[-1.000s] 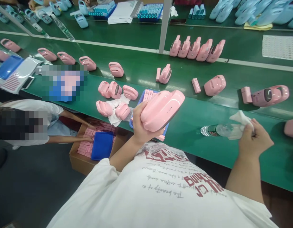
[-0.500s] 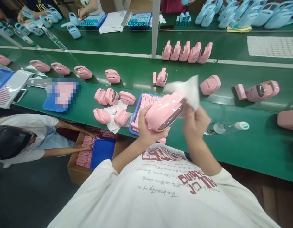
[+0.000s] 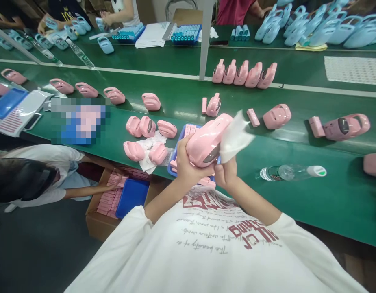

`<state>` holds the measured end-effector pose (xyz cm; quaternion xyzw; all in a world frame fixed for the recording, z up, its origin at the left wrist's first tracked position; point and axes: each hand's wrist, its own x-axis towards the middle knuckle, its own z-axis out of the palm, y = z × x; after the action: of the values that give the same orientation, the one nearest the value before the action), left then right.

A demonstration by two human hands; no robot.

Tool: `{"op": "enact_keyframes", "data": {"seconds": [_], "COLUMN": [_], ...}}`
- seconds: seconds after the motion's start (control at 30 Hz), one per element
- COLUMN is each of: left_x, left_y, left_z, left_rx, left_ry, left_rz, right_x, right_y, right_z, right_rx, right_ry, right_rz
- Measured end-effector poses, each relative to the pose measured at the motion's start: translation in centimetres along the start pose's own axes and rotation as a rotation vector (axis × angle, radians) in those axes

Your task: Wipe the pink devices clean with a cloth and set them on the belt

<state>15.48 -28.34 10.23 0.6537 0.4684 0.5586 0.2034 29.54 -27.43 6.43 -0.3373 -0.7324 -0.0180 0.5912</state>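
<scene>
A glossy pink device (image 3: 203,144) with a dark oval panel is held up in front of my chest. My left hand (image 3: 188,165) is wrapped round its lower left side. At its right side, my right hand (image 3: 227,171) grips a white cloth (image 3: 236,138), which lies against the device and hangs out to the right. Behind and below the device is a blue tray (image 3: 172,166) with small pink blocks, partly hidden. Several more pink devices (image 3: 158,153) sit to the left, some on crumpled white tissue (image 3: 147,165).
A plastic bottle (image 3: 291,172) lies on the green table (image 3: 297,203) at right. More pink devices (image 3: 277,116) line the strip behind. At lower left, a person reaches into a cardboard box (image 3: 98,226) of pink blocks.
My right hand has moved left and down with the cloth, from beside the device to against it. The view has shifted slightly, and another small pink block shows on the strip behind.
</scene>
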Motion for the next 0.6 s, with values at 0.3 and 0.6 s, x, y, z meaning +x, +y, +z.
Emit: {"op": "enact_keyframes", "data": {"seconds": [0.3,0.6], "left_x": [-0.1,-0.4], "left_y": [0.4,1.1], "left_z": [0.4,-0.4], "left_rx": [-0.005,-0.008], "left_ry": [0.001,-0.096], "left_rz": [0.119,0.113], "right_x": [1.2,5.9], "right_y": [-0.6,-2.1], "right_z": [0.2,-3.9], "right_rx": [0.236,0.204], "right_ry": [0.341,0.075], "right_rz": [0.504,0.185]}}
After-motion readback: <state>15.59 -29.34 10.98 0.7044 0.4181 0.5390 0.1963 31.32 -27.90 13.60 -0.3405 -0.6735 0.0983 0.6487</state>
